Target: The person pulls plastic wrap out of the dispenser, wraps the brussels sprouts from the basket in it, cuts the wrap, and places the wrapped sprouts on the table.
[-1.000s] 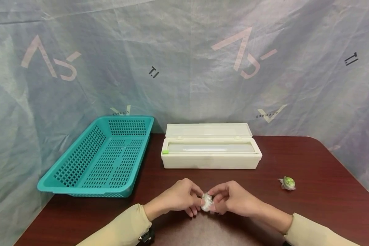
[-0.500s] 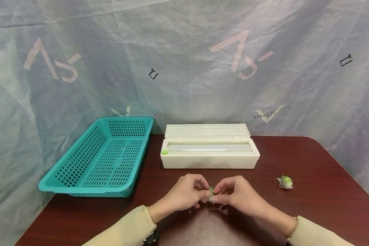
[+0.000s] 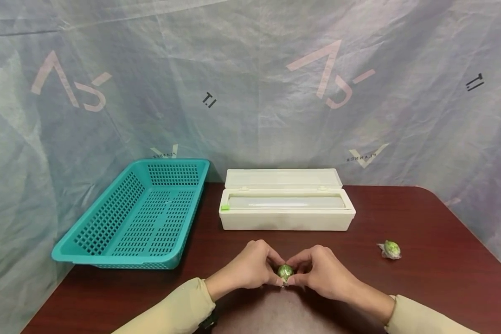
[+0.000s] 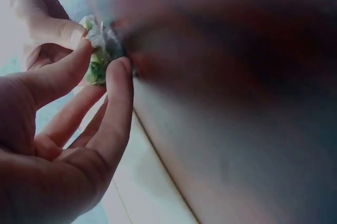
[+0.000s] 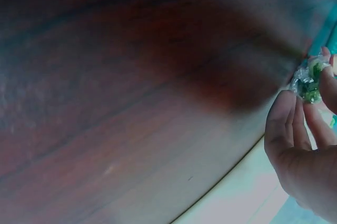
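Observation:
A small round green vegetable, wrapped in crinkled clear cling film, sits between both hands low over the table's front middle. My left hand pinches it from the left with thumb and fingertips. From the right, my right hand pinches it the same way. The left wrist view shows film bunched on the vegetable at the fingertips. In the right wrist view the wrapped vegetable appears at the far right edge, partly covered by fingers. A second wrapped green vegetable lies on the table to the right.
Behind the hands stands a white cling-film dispenser, its lid raised and a film roll inside. A teal plastic basket stands at the left of the dark red-brown table. A grey printed sheet hangs behind.
The wrapped vegetable has been turned between the fingers: its whitish bunched film faced up a second ago, its green round side does now. Both hands shifted slightly; the second vegetable stayed put.

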The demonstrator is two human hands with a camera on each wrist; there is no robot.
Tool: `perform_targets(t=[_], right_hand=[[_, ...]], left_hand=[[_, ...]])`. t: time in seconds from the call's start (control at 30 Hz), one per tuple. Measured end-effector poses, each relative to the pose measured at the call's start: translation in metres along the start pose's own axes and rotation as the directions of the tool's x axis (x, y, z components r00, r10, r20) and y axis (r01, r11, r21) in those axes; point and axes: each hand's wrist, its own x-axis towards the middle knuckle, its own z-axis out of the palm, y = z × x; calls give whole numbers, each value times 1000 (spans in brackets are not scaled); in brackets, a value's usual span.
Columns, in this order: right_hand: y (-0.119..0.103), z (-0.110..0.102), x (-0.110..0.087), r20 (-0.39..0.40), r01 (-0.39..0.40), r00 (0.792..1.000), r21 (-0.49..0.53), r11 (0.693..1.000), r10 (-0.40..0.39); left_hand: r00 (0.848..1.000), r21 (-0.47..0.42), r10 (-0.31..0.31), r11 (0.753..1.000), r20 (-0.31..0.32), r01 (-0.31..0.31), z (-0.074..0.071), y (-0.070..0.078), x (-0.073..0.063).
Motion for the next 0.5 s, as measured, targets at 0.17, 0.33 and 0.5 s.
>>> perform_targets(t=[0.17, 0.33, 0.5], right_hand=[[2, 0, -1, 15, 23, 1000, 26, 999, -24], [3, -3, -2, 37, 35, 999, 31, 999, -36], [5, -2, -3, 36, 43, 998, 31, 999, -44]], left_hand=[[1000, 31, 7, 1000, -30, -6, 6, 1, 0], [999, 62, 1, 998, -42, 2, 10, 2, -1], [999, 83, 14, 996, -46, -10, 10, -1, -3]])
